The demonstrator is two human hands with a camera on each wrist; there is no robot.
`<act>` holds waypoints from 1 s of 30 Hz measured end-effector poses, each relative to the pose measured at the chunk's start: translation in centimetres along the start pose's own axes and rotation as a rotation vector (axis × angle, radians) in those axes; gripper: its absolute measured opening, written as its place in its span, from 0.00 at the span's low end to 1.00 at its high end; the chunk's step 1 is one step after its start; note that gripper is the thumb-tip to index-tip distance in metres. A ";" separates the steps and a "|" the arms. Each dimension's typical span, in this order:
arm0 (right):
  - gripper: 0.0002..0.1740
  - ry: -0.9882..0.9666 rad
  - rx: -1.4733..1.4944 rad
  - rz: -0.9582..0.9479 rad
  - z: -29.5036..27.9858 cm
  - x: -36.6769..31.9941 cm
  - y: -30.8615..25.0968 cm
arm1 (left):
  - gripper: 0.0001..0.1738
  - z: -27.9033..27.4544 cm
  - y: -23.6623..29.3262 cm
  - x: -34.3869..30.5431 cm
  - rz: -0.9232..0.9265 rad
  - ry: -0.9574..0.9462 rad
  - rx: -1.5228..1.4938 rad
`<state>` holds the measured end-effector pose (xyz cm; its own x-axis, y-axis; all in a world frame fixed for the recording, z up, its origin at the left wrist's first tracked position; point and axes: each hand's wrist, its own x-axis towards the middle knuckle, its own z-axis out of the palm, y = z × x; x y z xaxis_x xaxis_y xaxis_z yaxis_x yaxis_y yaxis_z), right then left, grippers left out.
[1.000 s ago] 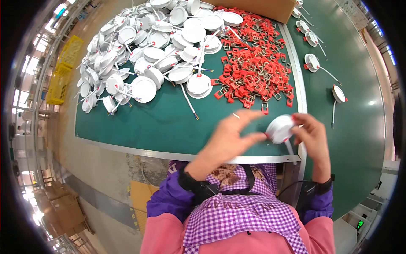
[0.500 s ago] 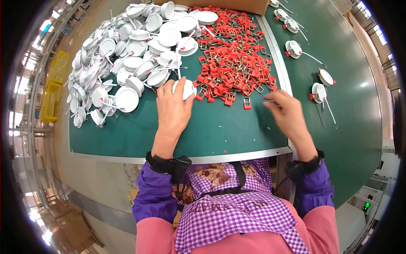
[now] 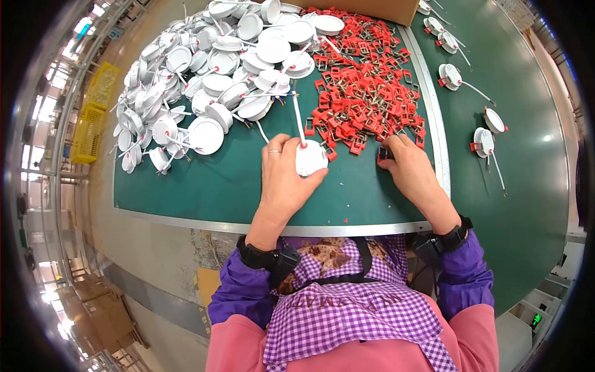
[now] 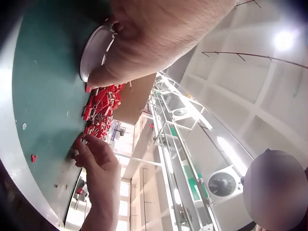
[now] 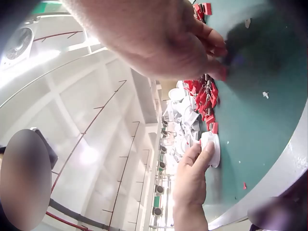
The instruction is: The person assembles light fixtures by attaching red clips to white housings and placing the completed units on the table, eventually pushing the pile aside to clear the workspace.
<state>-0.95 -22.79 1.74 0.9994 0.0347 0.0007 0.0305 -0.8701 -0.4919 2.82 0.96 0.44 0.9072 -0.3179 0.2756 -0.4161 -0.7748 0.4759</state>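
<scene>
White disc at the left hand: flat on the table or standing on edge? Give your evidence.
Flat: in the head view, the white disc shows its round, cabled face upward while the left hand holds its side.

The desk [image 3: 217, 186] is deep green, its rim [image 3: 186, 222] silvery grey. The lamps [image 3: 206, 136] are white, with white cords [image 3: 298, 118] and small red spots; the clips [image 3: 359, 93] are red with metallic grey frames. The box [image 3: 372, 8] is plain brown, the baskets [image 3: 87, 136] yellow. The apron [image 3: 334, 319] has purple-and-white checks and dark lettering, over a pink top [image 3: 372, 358]; the cuffs [image 3: 240, 288] are purple, the wristbands [image 3: 253, 255] black.
</scene>
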 end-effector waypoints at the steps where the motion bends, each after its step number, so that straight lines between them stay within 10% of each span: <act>1: 0.17 -0.008 0.015 0.016 -0.2 0.0 -0.2 | 0.39 0.0 0.2 -0.1 0.001 0.001 0.002; 14: 0.09 -0.078 0.689 0.257 -0.6 -0.7 -1.9 | 0.41 -0.3 3.3 -1.2 -0.376 -0.150 -1.144; 30: 0.05 0.355 0.641 0.018 0.5 -1.4 -4.0 | 0.23 1.8 5.2 -1.2 -0.384 -0.112 -1.243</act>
<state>-2.52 -19.07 3.27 0.9482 -0.2329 0.2161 0.1070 -0.4063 -0.9075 -0.34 -3.63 1.04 0.9553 -0.2808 -0.0920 0.1452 0.1750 0.9738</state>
